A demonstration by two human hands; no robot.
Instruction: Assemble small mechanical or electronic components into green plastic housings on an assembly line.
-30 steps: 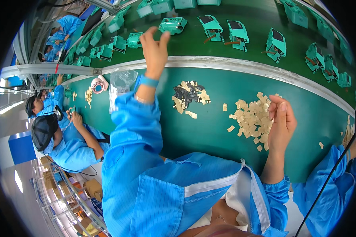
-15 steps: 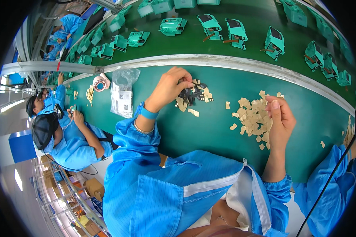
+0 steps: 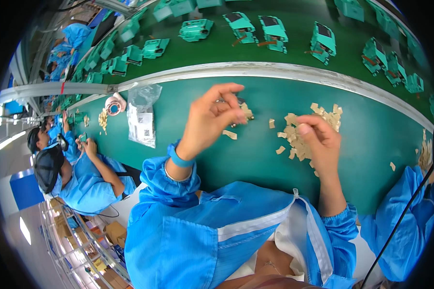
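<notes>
My left hand (image 3: 210, 120) is raised over the small pile of black parts and beige pieces (image 3: 246, 111), covering most of it. Its thumb and forefinger are apart, and nothing shows between them. A loose beige piece (image 3: 230, 135) lies just below its fingers. To the right, my right hand (image 3: 325, 144) hovers at the near side of a larger heap of small flat beige pieces (image 3: 298, 148). Its thumb and forefinger are pinched together; anything between the tips is too small to make out.
A clear plastic bag (image 3: 142, 115) and a white tape roll (image 3: 115, 106) lie left on the green table (image 3: 255, 168). Beyond a pale rail (image 3: 275, 69), green device housings (image 3: 323, 42) sit on a belt. Co-workers in blue sit left (image 3: 89, 180) and right (image 3: 400, 221).
My left hand has lifted off the black parts toward me, its thumb and forefinger parting. My right hand has moved left across the beige heap. The view has shifted slightly.
</notes>
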